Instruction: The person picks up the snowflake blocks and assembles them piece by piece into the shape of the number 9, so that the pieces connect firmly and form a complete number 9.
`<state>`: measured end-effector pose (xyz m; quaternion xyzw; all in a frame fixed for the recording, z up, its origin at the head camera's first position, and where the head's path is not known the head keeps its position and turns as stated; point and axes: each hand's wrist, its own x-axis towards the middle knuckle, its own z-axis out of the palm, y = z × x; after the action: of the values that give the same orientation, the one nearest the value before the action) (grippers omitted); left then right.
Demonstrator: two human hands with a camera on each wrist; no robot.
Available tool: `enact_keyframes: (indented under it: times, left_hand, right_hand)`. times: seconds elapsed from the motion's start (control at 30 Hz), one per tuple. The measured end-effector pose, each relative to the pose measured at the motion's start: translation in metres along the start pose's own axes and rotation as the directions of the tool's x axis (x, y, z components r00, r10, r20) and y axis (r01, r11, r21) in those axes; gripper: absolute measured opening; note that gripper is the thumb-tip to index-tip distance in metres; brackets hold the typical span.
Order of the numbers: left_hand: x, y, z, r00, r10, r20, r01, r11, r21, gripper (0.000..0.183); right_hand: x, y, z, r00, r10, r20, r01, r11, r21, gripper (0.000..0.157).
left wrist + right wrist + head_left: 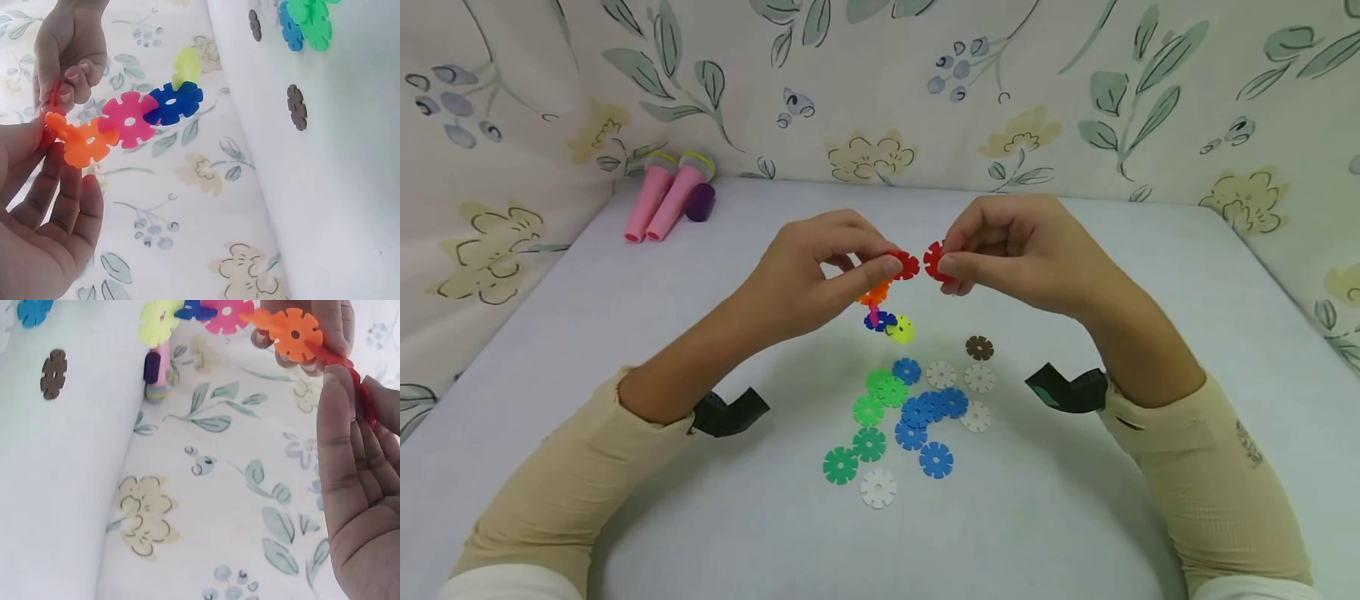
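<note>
My left hand [823, 275] pinches a red notched plastic disc [909, 266] between thumb and fingers. Linked to that disc, a chain hangs below the hand: orange discs [92, 149], a pink disc [142, 116], a dark blue disc [180, 107] and a yellow disc [188, 64] at the end. Facing it, my right hand [1030, 258] pinches a second red disc [932, 260] by its edge. Only a small gap separates the two red discs in the head view. Both hands are raised over the far half of the table.
Loose discs lie mid-table: several blue [936, 460], several green [840, 465], several white [878, 488] and a brown disc [980, 347]. Two pink toy microphones [673, 200] and a dark purple piece [701, 202] lie at the back left, before a floral cloth [880, 100].
</note>
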<state>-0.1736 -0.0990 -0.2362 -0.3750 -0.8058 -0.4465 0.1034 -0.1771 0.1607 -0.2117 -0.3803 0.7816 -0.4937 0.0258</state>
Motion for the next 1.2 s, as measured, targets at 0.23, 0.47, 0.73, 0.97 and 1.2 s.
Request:
enact_keyframes:
  times: [0.23,0.47,0.73,0.97,1.2]
  left_hand:
    - [-0.001,0.000,0.006,0.970,0.224,-0.094,-0.219,0.974,0.061,0.013]
    - [-0.006,0.003,0.012,0.910,0.398,-0.115,-0.363,0.901,0.238,0.017]
    - [-0.010,0.007,0.022,0.863,0.489,-0.125,-0.413,0.827,0.381,0.016]
    - [-0.006,0.001,0.023,0.874,0.462,-0.151,-0.403,0.862,0.306,0.013]
    - [-0.002,-0.001,0.023,0.968,0.233,-0.090,-0.234,0.972,0.003,0.014]
  right_hand:
    - [0.001,-0.001,0.000,0.996,0.091,0.016,-0.093,0.975,0.201,0.022]
    - [0.000,-0.006,0.005,0.994,0.109,0.011,-0.109,0.987,0.122,0.012]
    - [0.000,-0.012,0.019,0.983,0.154,-0.097,-0.143,0.984,0.103,0.008]
    - [0.001,-0.007,0.018,0.979,0.197,-0.060,-0.181,0.962,0.206,0.017]
    - [0.006,0.010,0.015,0.994,0.107,-0.001,-0.102,0.950,0.294,0.016]
